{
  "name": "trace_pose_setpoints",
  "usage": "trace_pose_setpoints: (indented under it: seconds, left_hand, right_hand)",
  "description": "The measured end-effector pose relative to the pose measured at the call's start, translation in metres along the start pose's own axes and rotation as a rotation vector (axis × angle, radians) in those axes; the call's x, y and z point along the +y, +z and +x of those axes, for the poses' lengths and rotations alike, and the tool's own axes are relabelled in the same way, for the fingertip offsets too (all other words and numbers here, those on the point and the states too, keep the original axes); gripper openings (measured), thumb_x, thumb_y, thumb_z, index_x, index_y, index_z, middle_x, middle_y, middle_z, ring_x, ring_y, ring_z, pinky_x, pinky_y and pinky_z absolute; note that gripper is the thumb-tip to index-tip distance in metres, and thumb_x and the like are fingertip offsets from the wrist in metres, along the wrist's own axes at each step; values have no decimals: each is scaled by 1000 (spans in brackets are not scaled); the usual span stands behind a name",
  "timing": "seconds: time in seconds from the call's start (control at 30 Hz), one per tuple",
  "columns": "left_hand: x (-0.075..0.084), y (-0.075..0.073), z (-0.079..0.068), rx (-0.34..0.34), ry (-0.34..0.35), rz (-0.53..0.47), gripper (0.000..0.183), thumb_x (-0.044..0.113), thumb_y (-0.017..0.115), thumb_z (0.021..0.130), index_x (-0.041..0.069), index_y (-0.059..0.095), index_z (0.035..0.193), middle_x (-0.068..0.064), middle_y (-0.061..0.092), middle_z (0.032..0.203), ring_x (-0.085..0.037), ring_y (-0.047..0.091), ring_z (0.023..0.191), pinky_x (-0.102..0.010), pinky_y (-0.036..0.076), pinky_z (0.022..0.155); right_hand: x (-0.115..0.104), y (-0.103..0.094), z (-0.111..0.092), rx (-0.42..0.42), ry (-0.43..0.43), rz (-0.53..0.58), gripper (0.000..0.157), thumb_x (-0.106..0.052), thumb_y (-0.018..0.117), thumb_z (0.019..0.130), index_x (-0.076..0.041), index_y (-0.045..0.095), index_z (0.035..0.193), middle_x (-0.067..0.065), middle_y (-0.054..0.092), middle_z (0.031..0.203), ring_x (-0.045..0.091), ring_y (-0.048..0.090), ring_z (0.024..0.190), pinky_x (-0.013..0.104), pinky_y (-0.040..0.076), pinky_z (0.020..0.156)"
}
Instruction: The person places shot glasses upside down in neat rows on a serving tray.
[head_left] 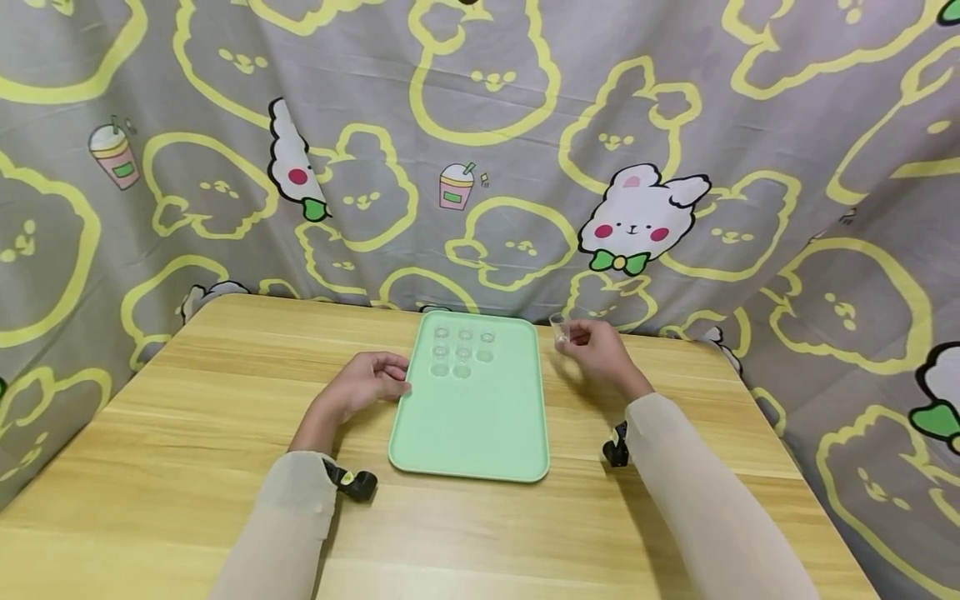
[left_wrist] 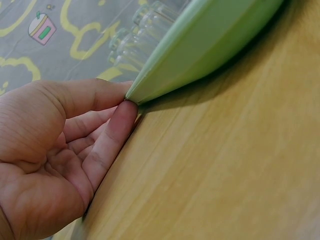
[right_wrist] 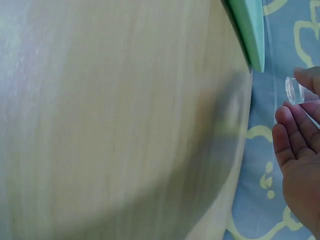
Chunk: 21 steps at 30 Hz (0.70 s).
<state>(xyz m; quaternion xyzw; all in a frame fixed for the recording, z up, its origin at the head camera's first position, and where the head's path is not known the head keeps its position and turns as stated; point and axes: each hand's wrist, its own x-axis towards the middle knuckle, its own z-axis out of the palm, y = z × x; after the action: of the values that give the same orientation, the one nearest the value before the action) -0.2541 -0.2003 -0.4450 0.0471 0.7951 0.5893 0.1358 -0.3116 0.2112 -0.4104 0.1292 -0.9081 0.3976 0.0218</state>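
A pale green tray (head_left: 470,433) lies on the table. Several small clear plastic cups (head_left: 465,336) stand in rows at its far left part; some (left_wrist: 145,35) show above the rim in the left wrist view. At the tray's left side, my left hand (head_left: 367,382) pinches the rim between thumb and fingertips (left_wrist: 122,120). Off the tray's far right corner, my right hand (head_left: 597,354) holds another small clear cup (head_left: 559,327). Thumb and fingers grip that cup (right_wrist: 294,91) near one end in the right wrist view, while the other fingers (right_wrist: 287,142) extend loosely.
The wooden table (head_left: 225,400) runs back to a grey curtain (head_left: 517,150) with yellow outlines and rabbit prints. A black wrist camera (head_left: 358,485) sits on the left sleeve, and another (head_left: 617,446) on the right sleeve.
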Motion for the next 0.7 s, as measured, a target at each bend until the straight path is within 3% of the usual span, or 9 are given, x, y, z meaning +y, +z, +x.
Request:
trace_pose_setpoints:
  seconds: [0.23,0.7]
  left_hand:
    - [-1,-1,1,15,-3,3,48,5,76,89,-5,58,133,-14,59,110,-21,62,92,-29,58,79]
    - [0,-1,0,4,8,7,51,6,75,90,-7,56,135,-14,59,111,-19,61,91,-28,57,79]
  right_hand:
    - [-12,-4,0,10,-43,-39,37,-22,75,95,1,70,124,14,69,104,26,63,95,39,54,83]
    - [-23,0,-3,53,-146,-53,27,-17,79,90,-2,74,112,11,62,93,24,56,84,34,49,73]
